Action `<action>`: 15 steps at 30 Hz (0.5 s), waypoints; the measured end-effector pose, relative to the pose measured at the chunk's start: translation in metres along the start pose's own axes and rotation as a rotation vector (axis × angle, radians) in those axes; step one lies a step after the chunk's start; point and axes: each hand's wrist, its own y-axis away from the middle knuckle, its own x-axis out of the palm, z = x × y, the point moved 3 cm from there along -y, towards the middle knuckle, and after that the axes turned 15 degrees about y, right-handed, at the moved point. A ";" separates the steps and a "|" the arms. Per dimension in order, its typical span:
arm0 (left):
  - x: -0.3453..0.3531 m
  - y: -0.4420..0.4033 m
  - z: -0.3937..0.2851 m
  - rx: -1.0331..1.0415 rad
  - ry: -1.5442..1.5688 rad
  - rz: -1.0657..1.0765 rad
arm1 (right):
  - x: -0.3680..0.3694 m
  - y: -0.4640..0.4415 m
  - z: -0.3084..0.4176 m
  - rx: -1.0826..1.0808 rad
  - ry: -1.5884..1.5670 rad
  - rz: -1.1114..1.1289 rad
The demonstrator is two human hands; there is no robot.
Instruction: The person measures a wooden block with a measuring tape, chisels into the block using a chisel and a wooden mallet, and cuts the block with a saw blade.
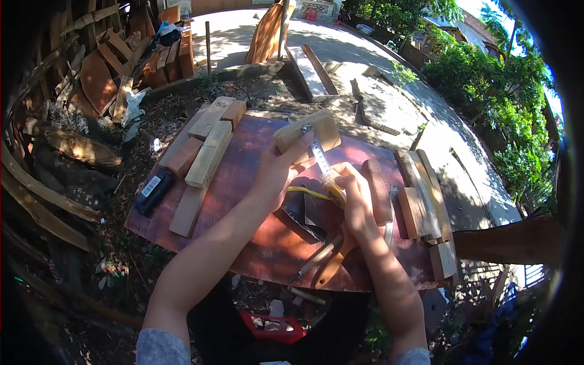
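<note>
Main risk: the white, marked tape blade (319,156) could slip off the pale, squared wooden block (322,128), most likely if your left thumb eases its pressure or your right hand (356,198) pulls at an angle. A loose blade could snap back across your fingers. Secondary risk: the block is held up over the reddish-brown worktop (252,152) without support, so any tilt of your left hand (281,169) would likely skew the blade against the wood. If dropped, the block could strike the black, box-like object (301,216) nearer you.

Position: the block lies within your left fingers, which are clamped on it, the thumb at the blade's end. The blade runs from there towards you to the yellow tape measure case (336,194), gripped by your right fingers. Nearer you, an orange-brown wooden handle (331,271) rests on the worktop. Your right hand covers much of the case, so its lock cannot fairly be judged.
</note>
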 end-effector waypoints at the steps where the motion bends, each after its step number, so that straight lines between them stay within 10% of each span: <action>1: 0.000 -0.001 -0.002 0.017 0.003 0.008 | 0.000 -0.001 -0.001 -0.009 0.016 0.005; 15: -0.017 -0.016 -0.023 0.109 0.048 -0.035 | 0.005 0.003 0.009 0.002 0.053 0.051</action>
